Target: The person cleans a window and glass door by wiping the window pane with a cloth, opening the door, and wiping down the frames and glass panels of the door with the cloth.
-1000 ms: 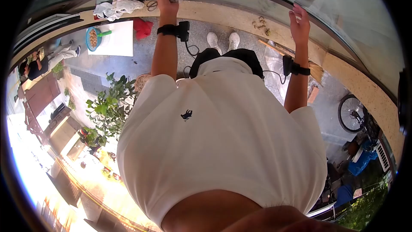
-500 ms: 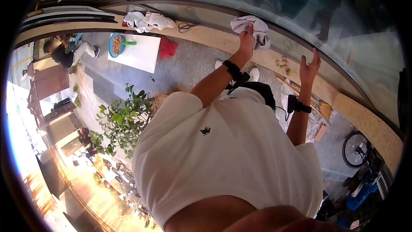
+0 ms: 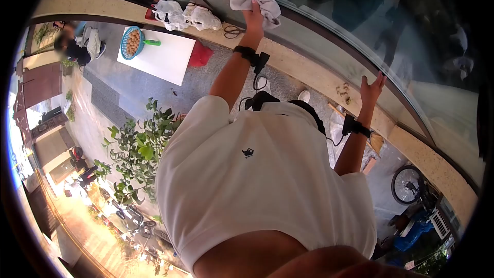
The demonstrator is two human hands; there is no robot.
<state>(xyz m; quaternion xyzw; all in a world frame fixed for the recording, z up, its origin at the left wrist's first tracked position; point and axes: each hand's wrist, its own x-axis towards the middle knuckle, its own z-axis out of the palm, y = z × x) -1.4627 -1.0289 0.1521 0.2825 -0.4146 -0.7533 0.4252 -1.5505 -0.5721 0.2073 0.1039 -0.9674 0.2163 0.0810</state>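
My left hand (image 3: 253, 18) presses a pale grey cloth (image 3: 270, 10) against the window's lower frame and glass; the cloth is bunched around the fingers. Off to the right, my right hand (image 3: 370, 90) is open, its fingertips resting against the dark window frame (image 3: 396, 86) with the thumb apart and nothing held. A large glass pane (image 3: 319, 25) with dark reflections rises above both hands. Scissors (image 3: 233, 31) lie on the stone ledge (image 3: 303, 64), just left of my left forearm.
White plastic bags (image 3: 185, 16) sit on the ledge at left. Beyond stands a white table (image 3: 172, 54) with a blue basket (image 3: 123, 46) of round brown items and a green-handled tool (image 3: 152, 42). A leafy plant (image 3: 136, 146), a bicycle wheel (image 3: 406, 184) and a seated person (image 3: 80, 51) are around.
My left hand and the cloth have moved left along the window, closer to the scissors and bags. My right hand has come onto the window frame. The whole view has shifted slightly.
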